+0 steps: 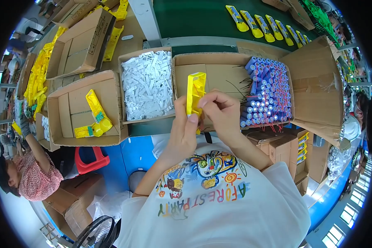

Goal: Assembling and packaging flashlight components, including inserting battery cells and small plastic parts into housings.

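The left hand (182,131) is gripping the yellow casing (190,94) in front of the chest, near the carton (223,62) of blue cells (266,93), while the right hand (222,112) is pinching at its open side, around what I can't tell. To my eye, the casing is risking a twist or slip if the left grip is weakening, and the black wires (244,99) are inviting a snag if the right hand is drifting their way.

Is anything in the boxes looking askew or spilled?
I see no spill. Two yellow housings lie askew in the carton left of the white parts, angled to each other, unlike the neat row on the green surface.
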